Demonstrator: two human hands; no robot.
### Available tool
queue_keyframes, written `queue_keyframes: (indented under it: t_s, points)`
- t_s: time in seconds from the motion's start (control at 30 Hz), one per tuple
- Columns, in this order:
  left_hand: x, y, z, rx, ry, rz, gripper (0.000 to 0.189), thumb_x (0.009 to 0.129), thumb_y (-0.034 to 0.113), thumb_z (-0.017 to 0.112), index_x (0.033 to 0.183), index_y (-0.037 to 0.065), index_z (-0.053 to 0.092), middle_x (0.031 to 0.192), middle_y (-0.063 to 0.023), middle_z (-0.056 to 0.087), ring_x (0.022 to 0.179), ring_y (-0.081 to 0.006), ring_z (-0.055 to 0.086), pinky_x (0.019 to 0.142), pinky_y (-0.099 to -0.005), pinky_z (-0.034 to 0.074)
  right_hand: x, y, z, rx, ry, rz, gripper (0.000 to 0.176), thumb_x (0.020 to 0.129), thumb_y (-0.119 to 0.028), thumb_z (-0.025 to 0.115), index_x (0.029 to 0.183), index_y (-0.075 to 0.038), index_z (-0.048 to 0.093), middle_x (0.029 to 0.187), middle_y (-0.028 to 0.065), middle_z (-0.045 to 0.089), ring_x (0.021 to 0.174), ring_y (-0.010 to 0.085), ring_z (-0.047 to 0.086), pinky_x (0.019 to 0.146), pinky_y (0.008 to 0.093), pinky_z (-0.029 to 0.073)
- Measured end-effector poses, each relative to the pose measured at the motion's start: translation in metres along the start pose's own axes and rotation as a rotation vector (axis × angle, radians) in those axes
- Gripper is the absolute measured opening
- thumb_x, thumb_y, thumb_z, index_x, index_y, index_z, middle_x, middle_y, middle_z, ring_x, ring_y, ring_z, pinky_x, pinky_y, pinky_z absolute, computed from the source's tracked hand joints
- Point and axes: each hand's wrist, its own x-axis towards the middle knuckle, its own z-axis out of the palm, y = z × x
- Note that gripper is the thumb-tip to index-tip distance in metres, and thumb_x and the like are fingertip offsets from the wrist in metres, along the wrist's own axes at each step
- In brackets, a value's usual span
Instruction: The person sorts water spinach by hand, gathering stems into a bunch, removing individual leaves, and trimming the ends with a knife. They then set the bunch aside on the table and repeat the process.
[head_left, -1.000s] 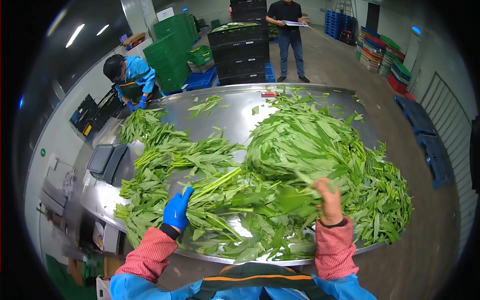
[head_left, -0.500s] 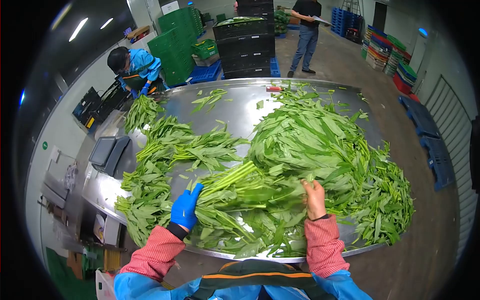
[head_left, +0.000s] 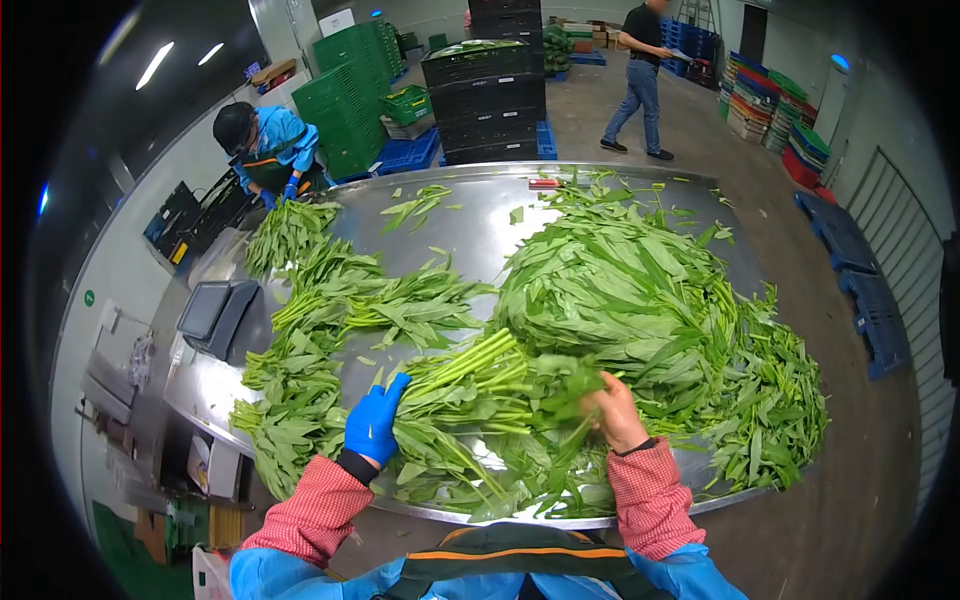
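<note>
My left hand (head_left: 372, 425), in a blue glove, is closed round the leafy end of a bunch of water spinach (head_left: 470, 370), whose pale cut stems point up and right. My bare right hand (head_left: 614, 412) is at the other side of the bunch, its fingers bent together on some blurred leaves (head_left: 565, 385). Loose stems and leaves (head_left: 530, 470) lie between my forearms. Just beyond my right hand rises a big heap of water spinach (head_left: 620, 270). Left of my gloved hand, several sorted bunches (head_left: 300, 375) lie in a row.
The metal table (head_left: 470, 240) carries a red-handled tool (head_left: 544, 184) at its far edge and a grey scale (head_left: 215, 312) at its left. A co-worker (head_left: 265, 150) in blue handles greens at the far left corner. Black crates (head_left: 485, 105) stand behind; another person (head_left: 638, 85) walks there.
My right hand has moved slightly left and down, onto the leaves by the bunch. My left hand stays nearly still. The person in the background has stepped right.
</note>
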Motion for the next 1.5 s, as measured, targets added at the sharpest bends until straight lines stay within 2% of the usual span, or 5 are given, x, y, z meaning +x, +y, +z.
queue_keyframes:
  t_s: [0.2, 0.53, 0.83, 0.97, 1.5]
  points:
    - [0.013, 0.024, 0.004, 0.123, -0.045, 0.112, 0.079, 0.064, -0.004, 0.059, 0.138, 0.019, 0.041, 0.085, -0.0176, 0.053, 0.074, -0.0381, 0.057, 0.059, -0.0466, 0.045, -0.011, -0.008, 0.087, -0.771, -0.078, -0.123, 0.07, 0.076, -0.063, 0.063, 0.115, -0.005, 0.062, 0.11, 0.0217, 0.064, 0.098, 0.0353, 0.063, 0.086, 0.0384, 0.049]
    - [0.006, 0.002, 0.001, -0.016, 0.002, 0.079, 0.079, 0.065, -0.005, 0.06, 0.138, 0.018, 0.041, 0.086, -0.0159, 0.053, 0.078, -0.0374, 0.056, 0.065, -0.0449, 0.046, -0.023, -0.016, 0.048, -1.201, 0.178, -0.547, 0.018, 0.076, -0.018, 0.062, 0.083, -0.001, 0.063, 0.061, 0.0195, 0.06, 0.055, 0.0365, 0.06, 0.054, 0.0469, 0.05]
    - [0.006, -0.053, 0.001, -0.357, 0.189, -0.071, 0.073, 0.073, 0.007, 0.072, 0.138, 0.01, 0.041, 0.125, -0.0186, 0.054, 0.117, -0.0335, 0.052, 0.097, -0.0358, 0.042, -0.042, -0.061, -0.017, 0.668, -0.342, -0.303, 0.025, 0.095, -0.032, 0.055, 0.094, -0.007, 0.053, 0.067, 0.0003, 0.051, 0.044, 0.0062, 0.037, 0.043, 0.0207, 0.032]
    - [0.016, -0.036, 0.001, -0.443, 0.191, -0.065, 0.071, 0.073, -0.001, 0.068, 0.138, 0.009, 0.042, 0.125, -0.0172, 0.055, 0.118, -0.0306, 0.052, 0.099, -0.0349, 0.04, -0.033, -0.022, 0.036, -1.539, -0.332, -0.372, 0.067, 0.075, -0.045, 0.072, 0.125, -0.004, 0.051, 0.086, 0.0141, 0.061, 0.085, 0.0231, 0.062, 0.075, 0.0388, 0.051]
    - [0.015, -0.028, 0.013, -0.333, -0.015, -0.007, 0.077, 0.067, -0.011, 0.058, 0.138, 0.013, 0.042, 0.123, -0.017, 0.055, 0.116, -0.0361, 0.052, 0.097, -0.0369, 0.043, -0.009, -0.034, 0.026, -1.089, 0.418, -0.687, 0.007, 0.086, -0.012, 0.06, 0.087, -0.005, 0.059, 0.059, 0.0088, 0.059, 0.048, 0.027, 0.056, 0.045, 0.036, 0.044]
